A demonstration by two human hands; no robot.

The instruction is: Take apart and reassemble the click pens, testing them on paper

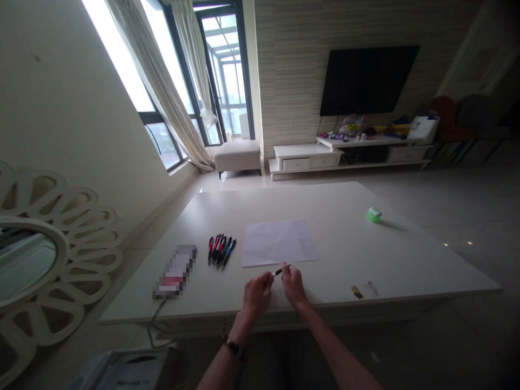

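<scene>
Far left, off the table: round mirror (28, 260), smooth glass inside a white petal frame of moulded curves. Across the matte white table (325, 206), first a pixelated packet (174, 272), too blurred to name, lying aslant, with a thin cable (156, 319) trailing below the table edge close by. Next, a tight row of pens (221, 251), glossy barrels in red, black and blue, side by side and aslant. Then a thin sheet (276, 244) of white paper, faint lines of print along its right side.

Just in front of the sheet's near edge, left hand (257, 295), bead bracelet (233, 346) on the wrist, fingers curled, tips at the pen's lower end; actual contact there hard to tell in this dim view. Pen (281, 270), slim, black with a pale metal section, long axis rising from lower left to upper right, almost touching the sheet. Upper end nearer the right hand (293, 284), fingers pinched closed on the barrel.

Farther right, a green block (374, 215), squarish, casting a long shadow. Near the front edge, two small scraps (361, 290), details unclear.
</scene>
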